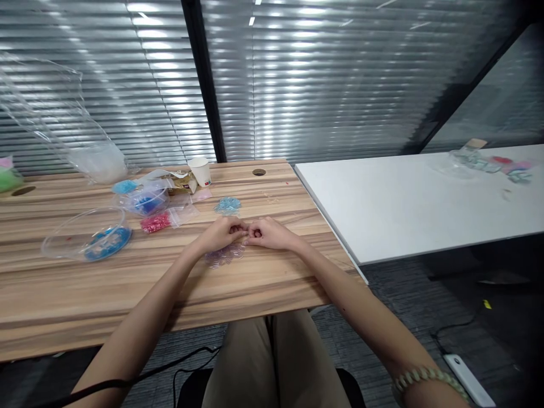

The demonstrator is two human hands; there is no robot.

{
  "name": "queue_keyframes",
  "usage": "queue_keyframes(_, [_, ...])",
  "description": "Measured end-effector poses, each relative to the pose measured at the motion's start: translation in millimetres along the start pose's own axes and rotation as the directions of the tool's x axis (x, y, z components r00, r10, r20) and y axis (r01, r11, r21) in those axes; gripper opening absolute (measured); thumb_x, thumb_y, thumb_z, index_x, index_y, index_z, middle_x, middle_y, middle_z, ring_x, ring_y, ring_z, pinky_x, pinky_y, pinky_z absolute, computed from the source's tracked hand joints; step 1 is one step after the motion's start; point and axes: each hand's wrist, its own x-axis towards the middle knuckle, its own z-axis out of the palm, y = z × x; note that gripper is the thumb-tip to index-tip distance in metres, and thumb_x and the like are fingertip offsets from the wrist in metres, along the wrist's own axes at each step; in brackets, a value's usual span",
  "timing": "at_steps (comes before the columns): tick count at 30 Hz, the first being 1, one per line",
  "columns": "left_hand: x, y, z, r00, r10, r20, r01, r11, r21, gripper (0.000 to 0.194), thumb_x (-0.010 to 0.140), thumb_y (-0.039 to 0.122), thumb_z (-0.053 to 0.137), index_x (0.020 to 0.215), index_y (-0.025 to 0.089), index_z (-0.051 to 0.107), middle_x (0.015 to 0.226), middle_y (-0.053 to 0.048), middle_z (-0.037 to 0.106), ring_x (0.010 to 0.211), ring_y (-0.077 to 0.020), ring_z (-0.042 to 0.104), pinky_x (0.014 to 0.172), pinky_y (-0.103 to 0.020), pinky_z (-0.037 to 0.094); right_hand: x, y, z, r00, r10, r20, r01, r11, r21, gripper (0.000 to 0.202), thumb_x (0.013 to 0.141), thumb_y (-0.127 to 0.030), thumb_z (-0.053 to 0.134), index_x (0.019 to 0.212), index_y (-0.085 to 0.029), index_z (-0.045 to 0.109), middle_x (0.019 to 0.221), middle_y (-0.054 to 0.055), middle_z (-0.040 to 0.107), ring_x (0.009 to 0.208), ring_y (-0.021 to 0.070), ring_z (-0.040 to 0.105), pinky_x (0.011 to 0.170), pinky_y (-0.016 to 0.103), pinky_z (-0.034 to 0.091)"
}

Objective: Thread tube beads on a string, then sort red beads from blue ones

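Observation:
My left hand (222, 233) and my right hand (269, 233) meet fingertip to fingertip above the wooden table (127, 283). Both are closed in a pinch, and whatever lies between the fingertips is too small to make out. Just below my left hand, a loose pile of clear purplish pieces (224, 255) is spread on the wood, partly under the hand. Beyond the hands sits a small heap of light blue pieces (228, 205).
Left of the hands are a bag of red pieces (156, 222), a tub with dark blue pieces (147, 203), a clear round container (59, 252) with blue contents, and a paper cup (200, 171). A white table (340, 198) adjoins on the right.

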Motion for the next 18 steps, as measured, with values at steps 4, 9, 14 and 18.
queue_keyframes(4, [-2,-1,2.6,1.0,-0.011,0.024,0.012,0.999,-0.035,0.018,0.081,0.031,0.053,0.087,0.015,0.059,0.078,-0.003,0.061,0.068,-0.0145,0.055,0.062,-0.024,0.041,-2,4,-5,1.0,0.006,0.01,-0.007,0.998,0.061,0.033,0.084,-0.041,0.052,0.066,-0.013,0.056,0.061,-0.001,0.055,0.055,0.0086,0.042,0.054,0.022,0.025])
queue_keyframes(9, [-4,6,2.5,0.998,-0.027,0.064,0.031,0.998,-0.058,0.023,0.082,0.038,0.054,0.084,0.015,0.053,0.071,-0.001,0.056,0.061,-0.0125,0.051,0.057,-0.022,0.038,-4,8,-14,0.995,0.094,-0.032,-0.091,0.993,0.076,0.033,0.084,-0.039,0.051,0.065,-0.013,0.055,0.06,-0.001,0.055,0.055,0.009,0.044,0.053,0.022,0.024])
queue_keyframes(14, [-4,8,1.4,0.984,0.019,0.18,0.01,0.988,-0.155,0.015,0.081,0.03,0.055,0.081,0.015,0.054,0.071,0.0,0.057,0.062,-0.0112,0.052,0.058,-0.021,0.039,-4,11,-13,0.99,0.106,-0.092,-0.101,0.993,0.058,0.032,0.086,-0.04,0.049,0.07,-0.013,0.057,0.064,0.0,0.058,0.057,0.0094,0.046,0.054,0.022,0.025])
queue_keyframes(18, [-3,3,-1.5,0.971,0.021,0.238,0.02,0.985,-0.169,0.016,0.08,0.029,0.056,0.08,0.013,0.059,0.076,-0.003,0.061,0.068,-0.0131,0.056,0.062,-0.022,0.041,-3,14,-10,0.988,0.109,-0.108,-0.105,0.994,0.043,0.032,0.087,-0.04,0.048,0.073,-0.013,0.06,0.068,0.002,0.061,0.06,0.0101,0.048,0.056,0.022,0.027])
